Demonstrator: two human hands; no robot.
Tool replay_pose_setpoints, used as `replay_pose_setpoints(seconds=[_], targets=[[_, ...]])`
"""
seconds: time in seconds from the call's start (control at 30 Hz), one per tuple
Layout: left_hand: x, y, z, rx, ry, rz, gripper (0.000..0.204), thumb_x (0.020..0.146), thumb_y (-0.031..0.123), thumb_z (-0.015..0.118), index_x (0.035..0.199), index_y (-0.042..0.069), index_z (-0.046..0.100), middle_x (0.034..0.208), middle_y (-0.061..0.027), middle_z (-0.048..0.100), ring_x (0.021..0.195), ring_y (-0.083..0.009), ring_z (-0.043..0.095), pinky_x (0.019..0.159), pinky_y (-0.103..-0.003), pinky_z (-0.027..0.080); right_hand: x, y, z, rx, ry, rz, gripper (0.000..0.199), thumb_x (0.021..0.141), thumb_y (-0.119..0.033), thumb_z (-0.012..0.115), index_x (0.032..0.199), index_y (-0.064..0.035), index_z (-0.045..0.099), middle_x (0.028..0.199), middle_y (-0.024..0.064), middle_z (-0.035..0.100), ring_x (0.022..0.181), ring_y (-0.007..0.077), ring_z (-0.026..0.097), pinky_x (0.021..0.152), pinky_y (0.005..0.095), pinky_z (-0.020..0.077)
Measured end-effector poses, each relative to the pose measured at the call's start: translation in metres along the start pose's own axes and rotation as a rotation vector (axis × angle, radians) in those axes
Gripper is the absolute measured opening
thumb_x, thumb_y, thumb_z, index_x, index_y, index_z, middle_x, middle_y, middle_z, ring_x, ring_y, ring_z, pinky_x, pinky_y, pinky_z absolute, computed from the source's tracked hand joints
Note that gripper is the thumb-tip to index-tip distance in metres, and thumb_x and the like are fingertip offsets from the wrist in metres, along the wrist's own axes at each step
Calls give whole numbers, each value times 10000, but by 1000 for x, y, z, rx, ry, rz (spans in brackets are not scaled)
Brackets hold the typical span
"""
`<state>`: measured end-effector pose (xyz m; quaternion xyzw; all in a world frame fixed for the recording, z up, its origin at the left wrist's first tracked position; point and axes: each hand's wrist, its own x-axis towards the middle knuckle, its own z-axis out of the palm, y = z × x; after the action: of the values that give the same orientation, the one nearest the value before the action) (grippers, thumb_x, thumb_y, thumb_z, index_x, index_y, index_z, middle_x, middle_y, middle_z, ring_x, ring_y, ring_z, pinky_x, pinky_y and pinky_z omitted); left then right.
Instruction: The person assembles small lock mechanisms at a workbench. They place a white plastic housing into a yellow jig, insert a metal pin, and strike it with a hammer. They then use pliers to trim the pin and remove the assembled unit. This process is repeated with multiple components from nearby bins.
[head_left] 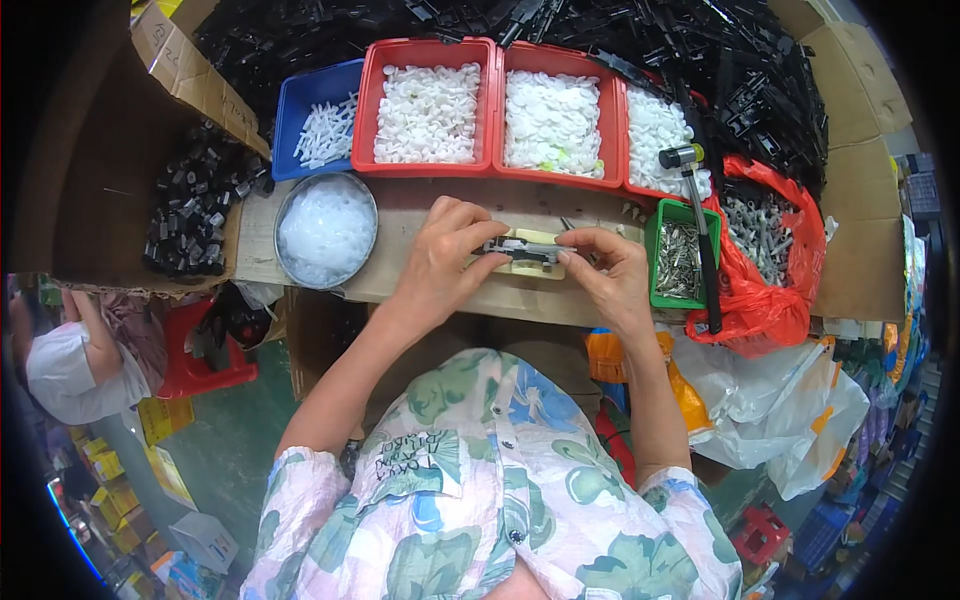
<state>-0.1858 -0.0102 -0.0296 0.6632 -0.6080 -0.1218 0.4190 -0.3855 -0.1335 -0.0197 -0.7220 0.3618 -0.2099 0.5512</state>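
A slim black and grey mechanical part [525, 251] lies lengthwise over a cream-coloured block [540, 268] on the cardboard-topped bench. My left hand [442, 255] grips its left end between thumb and fingers. At the other end, my right hand [608, 268] pinches the part with thumb and forefinger. The fingers cover both ends, so the part's full shape is hidden. A thin dark pointed piece [567, 223] shows just behind my right fingertips.
Behind stand a blue bin [285, 125] of white pins and red bins [367, 110] of small white pieces. A round bowl [283, 268] of white paste sits left. To the right are a green tray [655, 262] of metal pins, a hammer [706, 235] and a red bag [745, 300].
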Motion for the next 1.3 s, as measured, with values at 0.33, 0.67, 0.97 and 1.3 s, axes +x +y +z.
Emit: replay_pose_setpoints(seconds=[0.33, 0.67, 0.97, 1.3], targets=[[6, -1, 13, 86, 39, 84, 145, 753, 66, 792, 894, 60, 761, 866, -70, 631, 873, -249, 573, 745, -372, 485, 5, 6, 1, -76, -23, -101, 144, 818, -22, 745, 958, 8, 734, 860, 58, 638, 726, 118, 592, 660, 272, 472], [8, 6, 14, 165, 42, 108, 132, 756, 51, 780, 883, 44, 744, 859, -71, 626, 852, -249, 569, 739, -372, 485, 10, 24, -2, -15, -18, -194, 121, 813, -22, 747, 928, 8, 726, 841, 52, 612, 717, 124, 601, 640, 277, 472], [7, 7, 14, 169, 45, 129, 137, 750, 45, 777, 879, 30, 733, 871, -84, 621, 854, -261, 572, 750, -378, 483, 17, -13, -37, -257, 60, -409, 108, 825, -40, 719, 919, 12, 704, 844, 85, 636, 713, 182, 623, 658, 302, 500], [8, 7, 12, 138, 13, 90, 151, 782, 70, 777, 922, 25, 746, 886, -93, 642, 879, -265, 584, 770, -379, 489, 74, 30, -172, -1000, 562, -288, 297, 813, -167, 758, 1032, 17, 678, 958, 200, 655, 917, 376, 655, 814, 445, 506]])
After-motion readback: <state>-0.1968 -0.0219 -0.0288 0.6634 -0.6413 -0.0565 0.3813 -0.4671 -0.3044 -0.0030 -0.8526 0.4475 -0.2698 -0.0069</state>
